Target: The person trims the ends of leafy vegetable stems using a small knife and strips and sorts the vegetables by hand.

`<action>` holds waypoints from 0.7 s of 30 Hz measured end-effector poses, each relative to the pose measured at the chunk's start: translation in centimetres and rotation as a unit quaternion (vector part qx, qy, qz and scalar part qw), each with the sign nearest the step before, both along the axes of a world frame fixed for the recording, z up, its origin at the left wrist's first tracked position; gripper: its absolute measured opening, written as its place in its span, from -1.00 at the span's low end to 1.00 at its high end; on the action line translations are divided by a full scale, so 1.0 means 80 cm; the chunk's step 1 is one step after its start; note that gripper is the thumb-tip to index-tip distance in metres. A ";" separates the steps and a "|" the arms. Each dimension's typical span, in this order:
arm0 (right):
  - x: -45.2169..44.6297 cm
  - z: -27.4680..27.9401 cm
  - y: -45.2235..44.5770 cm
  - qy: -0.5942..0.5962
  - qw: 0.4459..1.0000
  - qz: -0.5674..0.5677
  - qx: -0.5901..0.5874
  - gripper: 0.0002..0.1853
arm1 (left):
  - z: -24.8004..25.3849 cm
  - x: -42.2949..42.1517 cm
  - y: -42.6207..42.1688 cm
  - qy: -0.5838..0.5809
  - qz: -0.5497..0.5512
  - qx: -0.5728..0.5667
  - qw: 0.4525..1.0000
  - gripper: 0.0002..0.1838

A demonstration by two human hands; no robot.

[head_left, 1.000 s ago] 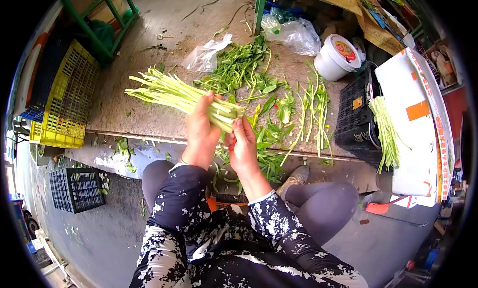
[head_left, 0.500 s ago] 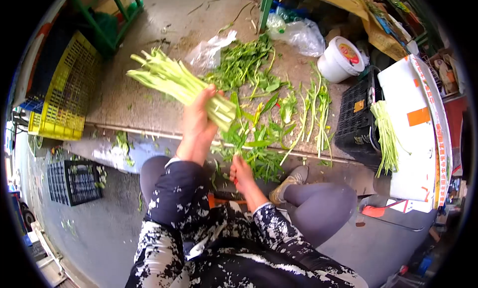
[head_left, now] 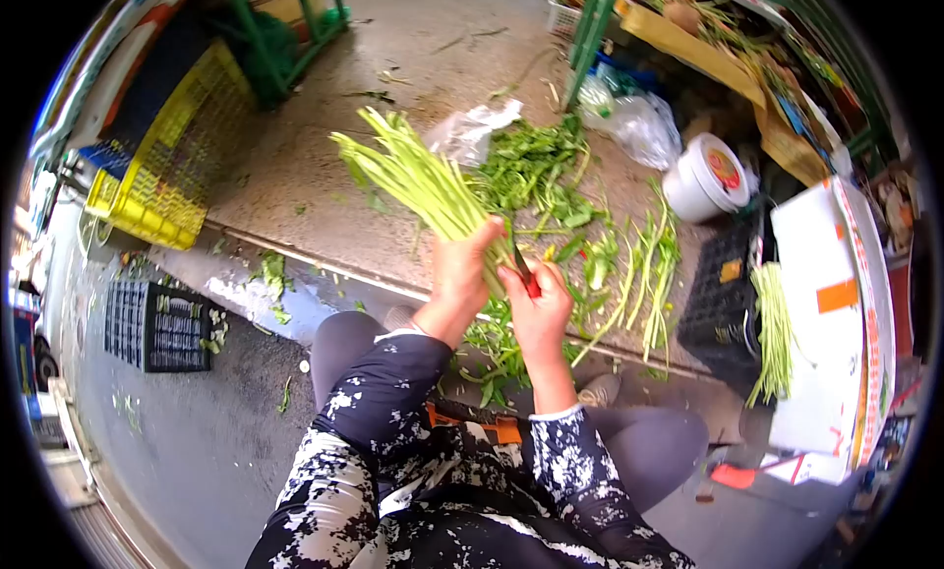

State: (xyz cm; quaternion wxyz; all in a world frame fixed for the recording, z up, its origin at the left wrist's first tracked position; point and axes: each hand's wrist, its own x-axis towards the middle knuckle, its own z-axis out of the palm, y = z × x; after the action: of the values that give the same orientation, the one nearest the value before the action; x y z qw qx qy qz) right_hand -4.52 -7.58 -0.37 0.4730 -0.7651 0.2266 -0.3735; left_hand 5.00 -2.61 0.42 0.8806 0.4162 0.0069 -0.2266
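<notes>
A bundle of pale green stems (head_left: 418,180) is gripped in my left hand (head_left: 462,279), its far ends pointing up and left. My right hand (head_left: 539,308) is closed around a red-handled tool (head_left: 532,286) with a dark blade, held against the near part of the bundle. Beyond my hands lies a pile of leafy greens (head_left: 536,166) on the concrete ledge (head_left: 285,190). Loose leafy stems (head_left: 654,274) are spread to the right, and more leaves lie below my hands.
At left stand a yellow crate (head_left: 147,210) and a black crate (head_left: 157,328). To the right are a white bucket (head_left: 703,180), a black crate (head_left: 718,294) and a white foam box (head_left: 811,323) with a stem bundle (head_left: 774,333) against it. Plastic bags (head_left: 644,126) lie behind.
My right hand went down to the leaves near the edge, then came back up to the bundle with the tool's blade now visible. The view has shifted, and the bundle points more upward.
</notes>
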 end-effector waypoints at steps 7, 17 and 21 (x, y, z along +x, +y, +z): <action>-0.004 -0.021 -0.001 0.020 0.993 -0.011 0.120 -0.91 | 0.000 0.004 0.003 0.006 0.005 -0.029 1.000 -0.75; -0.023 -0.016 0.024 -0.104 0.874 0.063 0.470 -0.60 | -0.004 -0.008 -0.013 0.021 0.091 -0.011 0.996 -0.66; -0.018 -0.018 0.027 -0.122 0.848 0.046 0.514 -0.67 | -0.004 -0.011 -0.012 0.039 0.051 -0.018 0.998 -0.68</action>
State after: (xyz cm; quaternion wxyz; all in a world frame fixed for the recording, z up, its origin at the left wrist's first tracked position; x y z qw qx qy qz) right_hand -5.99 -5.44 -1.82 0.8388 -0.3706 0.2914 -0.2724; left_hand 4.14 -3.58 0.10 0.8975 0.3900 0.0583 -0.1975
